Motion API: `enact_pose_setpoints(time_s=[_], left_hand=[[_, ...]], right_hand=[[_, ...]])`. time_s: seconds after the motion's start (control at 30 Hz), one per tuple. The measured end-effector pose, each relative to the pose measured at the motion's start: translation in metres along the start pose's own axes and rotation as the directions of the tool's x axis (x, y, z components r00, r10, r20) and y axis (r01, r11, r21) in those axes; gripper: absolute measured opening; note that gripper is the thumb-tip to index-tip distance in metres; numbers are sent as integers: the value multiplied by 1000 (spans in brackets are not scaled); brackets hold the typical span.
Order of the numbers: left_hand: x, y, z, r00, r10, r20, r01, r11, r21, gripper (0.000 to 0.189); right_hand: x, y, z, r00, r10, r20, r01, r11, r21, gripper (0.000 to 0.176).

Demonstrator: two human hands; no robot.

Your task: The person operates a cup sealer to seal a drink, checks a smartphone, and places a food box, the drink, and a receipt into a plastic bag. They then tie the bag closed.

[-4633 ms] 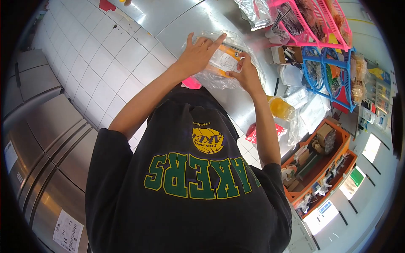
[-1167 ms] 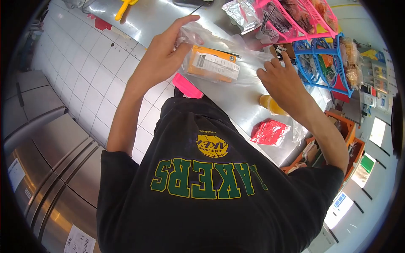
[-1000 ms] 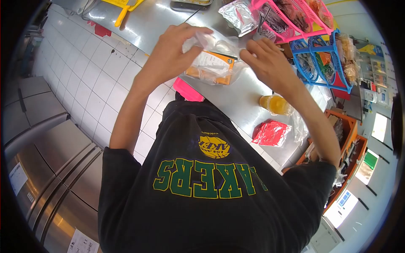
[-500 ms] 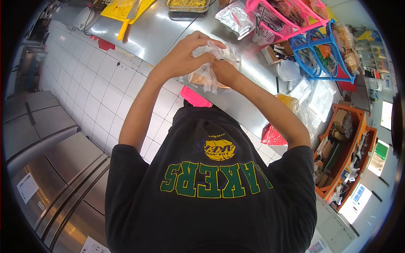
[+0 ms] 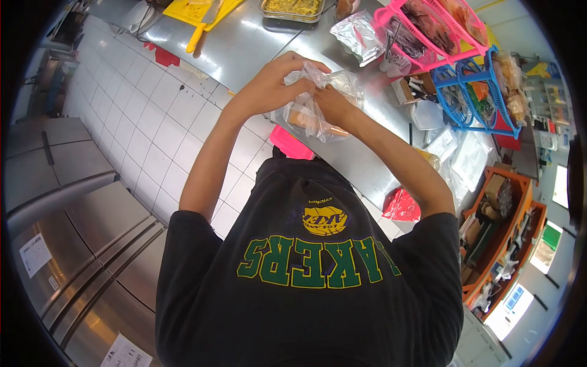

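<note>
A clear plastic bag (image 5: 315, 125) lies on the steel counter (image 5: 244, 52) near its front edge, with something orange-brown inside it. My left hand (image 5: 278, 82) is curved over the bag's upper left part, its thumb and fingers gripping the thin plastic. Close beside it, my right hand (image 5: 332, 105) has its fingers bent together on the bag's gathered edge. The two hands nearly touch. Part of the bag is hidden under my fingers.
A yellow board (image 5: 229, 7) with a yellow-handled knife (image 5: 195, 38) and a tray of yellow food (image 5: 292, 19) lie beyond. A foil packet (image 5: 361, 38), pink basket (image 5: 440, 55) and blue basket (image 5: 474, 125) stand right. A red packet (image 5: 402, 205) is by my right arm.
The whole view has shifted slightly, so the counter items appear farther right and lower. Both hands stay on the bag, and more of its orange-brown contents shows.
</note>
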State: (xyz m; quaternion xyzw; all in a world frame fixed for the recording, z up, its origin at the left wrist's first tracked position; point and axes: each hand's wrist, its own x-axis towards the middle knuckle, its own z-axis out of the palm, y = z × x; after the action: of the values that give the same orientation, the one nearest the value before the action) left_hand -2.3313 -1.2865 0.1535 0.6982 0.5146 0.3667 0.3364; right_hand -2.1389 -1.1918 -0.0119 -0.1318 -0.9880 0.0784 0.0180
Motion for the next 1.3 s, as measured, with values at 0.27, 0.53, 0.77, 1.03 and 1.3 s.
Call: enact_pose_setpoints(time_s=[0.27,0.53,0.77,1.03,1.3], left_hand=[[1,-2,5,1000,-11,-1,11,1000,-16,36],[2,2,6,997,-68,22,70,993,-96,40],[3,1,8,998,-61,-10,59,995,-81,37],[0,1,3,995,-100,30,102,991,-89,40],[0,-3,3,990,-137,11,138,983,-118,39]], right_hand=[[0,-21,-23,998,-56,-30,61,982,177,40],[17,-8,-25,995,75,-58,-61,974,217,45],[20,1,17,999,-1,53,-15,955,297,53],[22,-8,13,991,82,108,-132,757,640,65],[19,-14,-6,987,57,149,-134,801,584,54]])
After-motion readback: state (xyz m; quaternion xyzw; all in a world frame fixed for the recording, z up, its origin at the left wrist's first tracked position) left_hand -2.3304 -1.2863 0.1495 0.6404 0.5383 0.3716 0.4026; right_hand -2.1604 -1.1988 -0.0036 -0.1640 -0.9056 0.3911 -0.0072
